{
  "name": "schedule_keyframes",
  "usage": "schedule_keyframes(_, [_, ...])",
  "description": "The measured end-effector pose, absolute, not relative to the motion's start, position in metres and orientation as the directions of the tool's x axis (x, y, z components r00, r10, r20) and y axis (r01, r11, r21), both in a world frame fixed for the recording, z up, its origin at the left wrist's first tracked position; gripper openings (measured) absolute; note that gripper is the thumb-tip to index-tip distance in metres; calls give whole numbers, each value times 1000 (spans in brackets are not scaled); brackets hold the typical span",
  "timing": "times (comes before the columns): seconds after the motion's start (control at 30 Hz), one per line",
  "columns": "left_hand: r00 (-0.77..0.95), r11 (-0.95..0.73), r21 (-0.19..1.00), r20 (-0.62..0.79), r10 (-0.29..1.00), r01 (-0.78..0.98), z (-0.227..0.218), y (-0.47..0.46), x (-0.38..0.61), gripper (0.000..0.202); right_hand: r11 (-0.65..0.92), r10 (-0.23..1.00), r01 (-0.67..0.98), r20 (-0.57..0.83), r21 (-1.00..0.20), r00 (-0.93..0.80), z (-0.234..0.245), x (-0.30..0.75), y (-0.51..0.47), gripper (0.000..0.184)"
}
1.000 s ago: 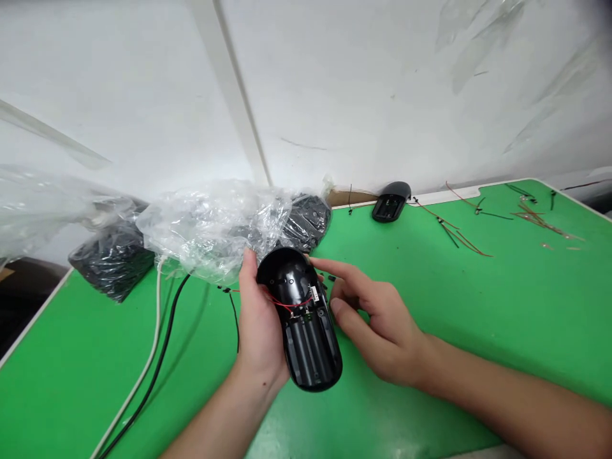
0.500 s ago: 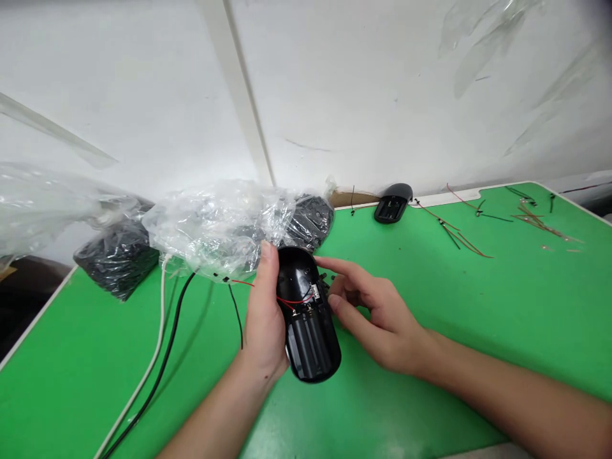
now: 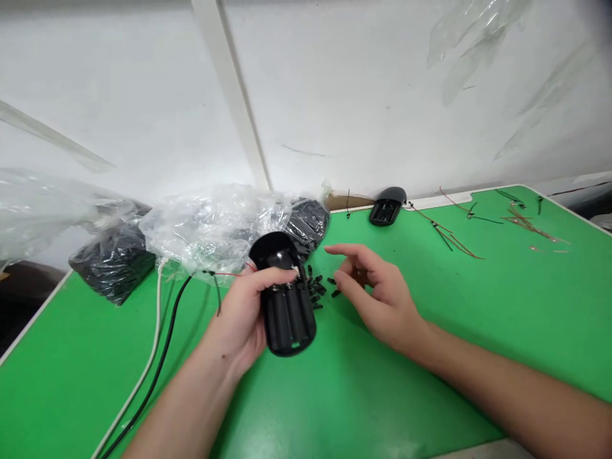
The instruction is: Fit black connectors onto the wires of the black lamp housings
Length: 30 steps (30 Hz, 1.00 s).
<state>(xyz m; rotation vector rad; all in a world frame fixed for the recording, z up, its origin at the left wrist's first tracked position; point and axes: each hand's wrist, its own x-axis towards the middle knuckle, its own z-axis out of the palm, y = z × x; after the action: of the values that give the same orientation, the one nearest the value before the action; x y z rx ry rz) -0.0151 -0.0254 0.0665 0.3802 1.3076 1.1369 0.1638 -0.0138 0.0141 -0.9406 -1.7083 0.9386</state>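
Note:
My left hand grips a black oval plastic housing with a battery compartment in its lower half. The thumb lies across the middle of it, near a small white part on the right edge. A red wire and a black wire stick out to the left, past the hand. My right hand is apart from the housing, its index finger and thumb spread and the other fingers curled. Small black cylindrical pieces lie in a pile between the housing and my right hand, a couple of them by the thumb tip.
Clear plastic bags of black parts stand along the wall at left. A similar black housing rests at the back. Red and black wires lie on the green table at right. A white cable and black cable run at left.
My left hand has shifted left and tilted the housing, and its thumb has moved from the side onto the front. My right hand has come away from the housing, leaving the small black pieces in view.

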Motion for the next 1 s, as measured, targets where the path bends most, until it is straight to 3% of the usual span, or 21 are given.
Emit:
schedule_keyframes(0.07, [-219,422,809,-536,815,-409,72,-20,-23,15,593,802,320,504,-739,-321,10,166,-11,29])
schedule_keyframes(0.13, [-267,399,822,-525,808,-407,76,-14,-31,13,707,706,409,535,-577,-465,5,166,-10,31])
schedule_keyframes(0.27, [-309,334,820,-503,807,-465,79,-8,-44,13,809,586,485,399,-332,-705,-2,163,-10,43])
schedule_keyframes(0.37, [-306,330,816,-504,808,-475,78,-7,-46,13,850,524,473,297,-232,-798,-5,158,-11,52])
schedule_keyframes(0.6, [-290,340,812,-509,810,-474,77,-8,-41,11,863,502,464,230,-200,-834,-7,147,-11,62])
schedule_keyframes(1.0, [-355,365,864,-481,802,-347,75,-8,-43,24,834,551,507,300,-216,-779,-11,149,-6,54])
